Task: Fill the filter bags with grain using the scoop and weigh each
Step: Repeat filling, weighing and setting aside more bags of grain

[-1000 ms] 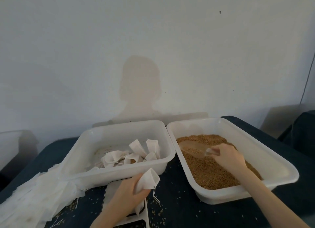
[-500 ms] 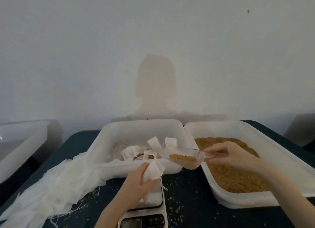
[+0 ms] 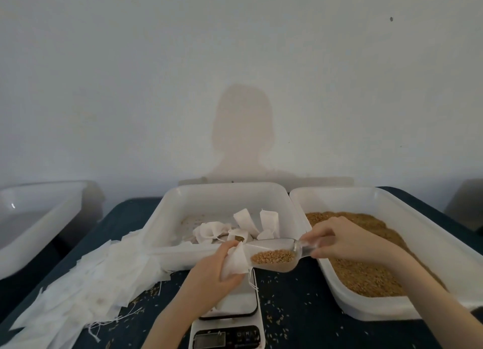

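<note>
My left hand grips a white filter bag above the white scale, its mouth turned to the right. My right hand holds the handle of a clear plastic scoop that carries brown grain; the scoop's tip touches the bag's mouth. The white tub of grain stands at the right. Another white tub behind the scale holds several filled bags.
A heap of flat unfilled filter bags lies on the dark cloth at the left. A third white tub stands at the far left edge. Loose grains are scattered round the scale. A bare wall rises close behind the tubs.
My right hand lifted the scoop out of the grain tub and carried it left to the bag's mouth. My left hand raised the bag slightly.
</note>
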The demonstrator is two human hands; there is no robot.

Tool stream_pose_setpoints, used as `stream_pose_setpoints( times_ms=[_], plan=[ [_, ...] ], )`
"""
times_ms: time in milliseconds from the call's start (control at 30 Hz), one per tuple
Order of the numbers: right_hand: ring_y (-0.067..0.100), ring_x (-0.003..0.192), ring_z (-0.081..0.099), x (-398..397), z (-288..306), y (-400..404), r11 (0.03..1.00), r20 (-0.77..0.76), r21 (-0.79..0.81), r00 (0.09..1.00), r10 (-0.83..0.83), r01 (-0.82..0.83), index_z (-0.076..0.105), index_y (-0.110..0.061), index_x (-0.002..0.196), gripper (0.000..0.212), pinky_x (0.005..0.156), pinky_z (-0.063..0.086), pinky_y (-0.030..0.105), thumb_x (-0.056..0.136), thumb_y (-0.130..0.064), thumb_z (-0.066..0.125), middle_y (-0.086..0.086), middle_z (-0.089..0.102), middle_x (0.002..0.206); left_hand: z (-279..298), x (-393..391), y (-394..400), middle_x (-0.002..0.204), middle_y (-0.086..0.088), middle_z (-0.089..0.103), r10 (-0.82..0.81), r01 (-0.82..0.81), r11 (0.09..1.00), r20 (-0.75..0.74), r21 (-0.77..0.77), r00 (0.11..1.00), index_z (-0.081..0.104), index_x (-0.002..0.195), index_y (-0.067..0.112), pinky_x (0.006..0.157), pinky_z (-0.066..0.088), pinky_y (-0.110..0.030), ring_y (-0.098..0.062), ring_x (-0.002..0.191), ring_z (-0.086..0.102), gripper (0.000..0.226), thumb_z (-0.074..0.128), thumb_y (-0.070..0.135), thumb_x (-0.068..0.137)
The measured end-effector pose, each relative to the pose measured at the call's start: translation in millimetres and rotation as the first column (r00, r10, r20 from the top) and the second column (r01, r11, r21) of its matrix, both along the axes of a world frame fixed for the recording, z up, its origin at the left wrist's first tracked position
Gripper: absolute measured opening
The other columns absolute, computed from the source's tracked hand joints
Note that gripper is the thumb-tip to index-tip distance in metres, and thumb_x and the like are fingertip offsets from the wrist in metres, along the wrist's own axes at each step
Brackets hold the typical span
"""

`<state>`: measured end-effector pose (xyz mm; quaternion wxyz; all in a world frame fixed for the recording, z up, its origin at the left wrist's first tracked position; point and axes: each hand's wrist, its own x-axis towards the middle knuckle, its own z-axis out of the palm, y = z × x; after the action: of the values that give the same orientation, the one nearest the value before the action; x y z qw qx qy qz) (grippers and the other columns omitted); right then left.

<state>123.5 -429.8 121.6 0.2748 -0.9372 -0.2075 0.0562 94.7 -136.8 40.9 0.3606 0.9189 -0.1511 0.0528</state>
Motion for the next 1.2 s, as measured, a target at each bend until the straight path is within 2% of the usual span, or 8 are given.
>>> stream_pose_setpoints(
  times_ms=[133,233,400,533,733,833,967,1200],
  plan=[
    [-0.006,0.094,0.061,2.0,-0.5,9.8,0.999,0.007,-0.050,1.000,-0.006,0.006,0.071,-0.042,0.104,0.028,0.093,0.051,0.031,0.077,-0.034,0.074,-0.024,0.068,0.102,-0.2,4.1,-3.0,0.112,0.027,0.045,0.025,-0.028,0.995,0.032,0.092,0.999,0.023,0.133,0.053,0.084,0.040,-0.017,0.003,0.099,0.049,0.063,0.055,0.059,0.080],
    [-0.006,0.097,0.059,2.5,1.5,16.7,0.994,0.033,-0.104,0.999,-0.013,0.016,0.069,-0.045,0.106,0.029,0.094,0.049,0.031,0.077,-0.040,0.071,-0.027,0.066,0.105,-1.2,8.3,-2.2,0.115,0.021,0.048,0.040,-0.047,0.989,0.047,0.138,0.998,0.030,0.136,0.042,0.083,0.037,-0.020,0.000,0.101,0.047,0.068,0.054,0.065,0.077],
    [-0.002,0.095,0.054,3.5,15.1,30.8,0.955,0.193,-0.295,0.980,0.038,0.021,0.063,-0.046,0.116,0.032,0.081,0.038,0.020,0.084,-0.042,0.062,-0.021,0.065,0.107,-5.0,11.7,-4.6,0.106,0.021,0.051,0.082,-0.094,0.979,0.075,0.179,0.994,0.038,0.132,0.039,0.074,0.035,-0.015,0.002,0.092,0.048,0.066,0.056,0.065,0.074],
    [0.009,0.111,0.050,3.6,31.3,50.5,0.883,0.344,-0.466,0.931,0.119,0.059,0.059,-0.040,0.125,0.035,0.097,0.028,0.028,0.091,-0.035,0.052,-0.014,0.066,0.112,-8.8,13.0,-11.3,0.085,0.031,0.050,0.104,-0.108,0.991,0.050,0.081,0.993,0.047,0.123,0.038,0.060,0.039,-0.003,0.018,0.079,0.050,0.053,0.060,0.057,0.076],
    [0.016,0.117,0.049,1.8,46.0,82.5,0.756,0.419,-0.639,0.888,0.187,0.142,0.054,-0.040,0.129,0.039,0.100,0.029,0.034,0.093,-0.026,0.050,-0.008,0.063,0.119,-15.6,14.2,-12.4,0.085,0.034,0.047,0.126,-0.128,0.990,0.039,0.054,0.991,0.047,0.115,0.041,0.061,0.037,-0.004,0.016,0.078,0.049,0.047,0.060,0.058,0.073],
    [0.018,0.115,0.051,-1.3,49.9,96.4,0.686,0.478,-0.700,0.844,0.242,0.199,0.058,-0.039,0.124,0.039,0.106,0.027,0.038,0.093,-0.017,0.050,-0.007,0.063,0.116,-18.2,13.5,-12.2,0.085,0.035,0.049,0.126,-0.126,0.992,0.027,0.019,0.992,0.044,0.106,0.048,0.062,0.039,-0.005,0.015,0.080,0.050,0.044,0.059,0.064,0.068],
    [0.020,0.110,0.054,-11.3,55.5,112.4,0.670,0.580,-0.699,0.746,0.327,0.250,0.067,-0.026,0.110,0.030,0.117,0.005,0.045,0.090,-0.009,0.051,-0.003,0.066,0.103,-22.7,16.8,-11.9,0.081,0.021,0.058,0.171,-0.170,0.985,0.023,-0.037,0.985,0.047,0.083,0.043,0.066,0.044,-0.014,0.004,0.078,0.055,0.040,0.050,0.074,0.058],
    [0.023,0.099,0.054,-31.0,63.7,134.0,0.615,0.629,-0.733,0.634,0.450,0.291,0.068,-0.022,0.098,0.056,0.116,-0.010,0.051,0.076,0.009,0.028,-0.004,0.057,0.080,-20.0,15.7,-12.3,0.082,0.013,0.058,0.183,-0.183,0.983,0.016,0.020,0.983,0.050,0.086,0.028,0.068,0.043,-0.016,-0.002,0.081,0.055,0.033,0.064,0.056,0.073]
  ],
)
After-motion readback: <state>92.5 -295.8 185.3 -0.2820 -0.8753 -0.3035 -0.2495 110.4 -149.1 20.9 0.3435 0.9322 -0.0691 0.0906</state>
